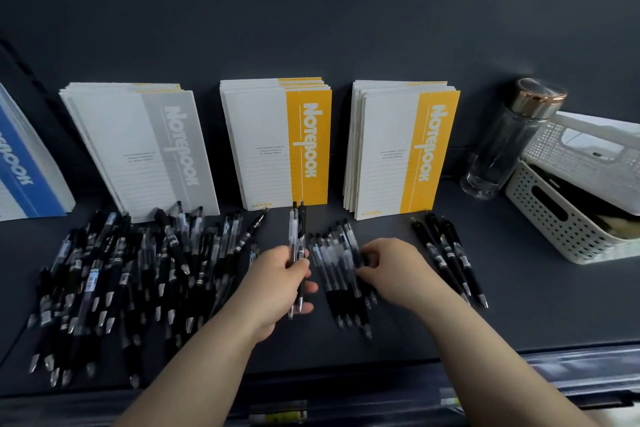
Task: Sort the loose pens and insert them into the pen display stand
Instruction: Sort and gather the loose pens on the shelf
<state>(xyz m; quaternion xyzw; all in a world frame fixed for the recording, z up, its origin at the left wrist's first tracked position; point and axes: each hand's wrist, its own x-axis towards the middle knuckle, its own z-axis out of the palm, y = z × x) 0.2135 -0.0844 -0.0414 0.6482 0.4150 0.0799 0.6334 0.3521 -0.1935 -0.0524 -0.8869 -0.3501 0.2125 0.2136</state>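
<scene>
Left hand (280,282) gripped two pens (297,246), just left of the sorted clear-pen row (341,274). Right hand (388,269) lay on that row, fingers curled; grasp unclear. Loose pile (121,274) sat further left. Best lay them parallel, tips matching. Dark shelf (519,305), dark wall; stand not seen.

A dark grey matte shelf (398,329) carries loose black-and-clear plastic pens (114,274) toward its left edge, standing paper notebooks (273,146) along the back, and a white perforated plastic basket (568,218) at its right edge.
</scene>
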